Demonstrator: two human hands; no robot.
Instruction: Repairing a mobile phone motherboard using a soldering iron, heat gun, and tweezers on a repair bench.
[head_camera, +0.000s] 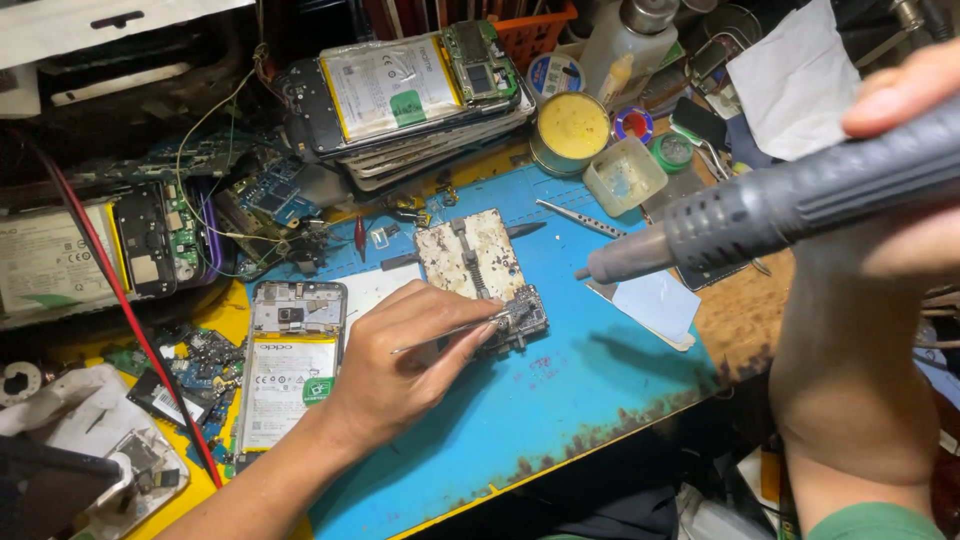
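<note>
Blue mat (560, 400): left hand (400, 350) pinches tweezers (450, 333) on the board (520, 318); right hand (900, 120) grips a hot-air gun (760, 210) far right.

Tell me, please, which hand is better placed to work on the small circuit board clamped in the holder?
Left, probably. The left hand already rests on the blue mat, its tweezers tipped at the circuit board. The right hand is raised off to the side, holding the hot-air gun.

just one head-mounted cam here, looking steeply down and forward at the blue mat (600, 370) on the desk, pretty close, arm's reach.
</note>
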